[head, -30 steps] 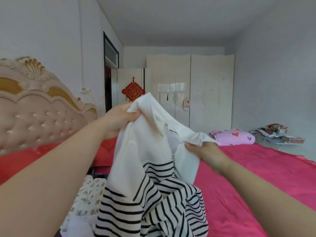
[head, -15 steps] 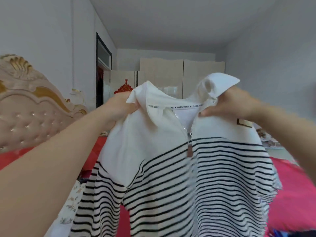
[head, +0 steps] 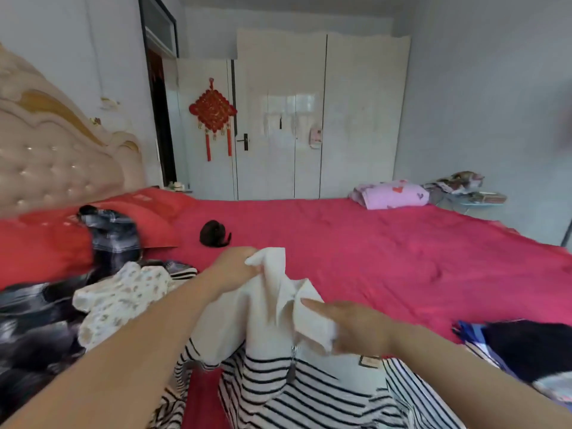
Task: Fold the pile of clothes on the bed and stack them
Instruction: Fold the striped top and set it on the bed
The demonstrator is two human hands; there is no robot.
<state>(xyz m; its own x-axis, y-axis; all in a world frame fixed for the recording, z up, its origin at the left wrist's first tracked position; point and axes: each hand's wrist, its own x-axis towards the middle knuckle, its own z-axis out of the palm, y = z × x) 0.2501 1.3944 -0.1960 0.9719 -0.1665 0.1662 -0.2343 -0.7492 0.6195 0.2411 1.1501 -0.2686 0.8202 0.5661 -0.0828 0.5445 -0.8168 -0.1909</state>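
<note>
Collar work on the striped zip top (head: 309, 394), at the near edge of the red bed (head: 387, 258). Left hand (head: 235, 267) pinches one white collar tip, fingers curled tight on it. The right hand (head: 359, 331) clamps the other collar flap just beside the zip, thumb laid over the cloth. The striped body sags down toward the camera. Near left, lying unfolded: a floral garment (head: 123, 300) on top of dark cloth (head: 34, 335), possibly plaid, too blurred to say. Near right lies another dark garment (head: 532, 348). Far across the room, the white wardrobe (head: 322, 119) stands with its doors closed.
</note>
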